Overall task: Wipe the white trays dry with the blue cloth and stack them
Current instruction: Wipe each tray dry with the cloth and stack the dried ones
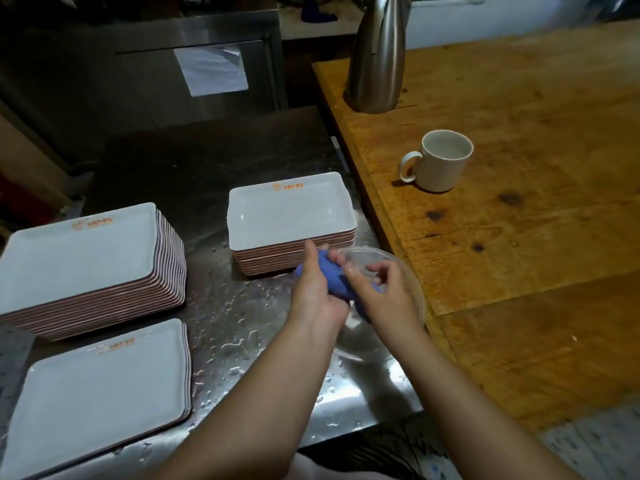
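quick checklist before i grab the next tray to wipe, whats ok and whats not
1. Blue cloth in hand: ok, both the left hand and right hand grip it, bunched.
2. Hands free for a tray: not ok, both are on the cloth, over a clear bowl.
3. Cloth dry enough: cannot tell.
4. Steel counter dry: not ok, droplets lie all over it.
5. Stacks steady: ok, the tall left stack, the near stack and the far stack sit square.
6. Which stack is already wiped: cannot tell.
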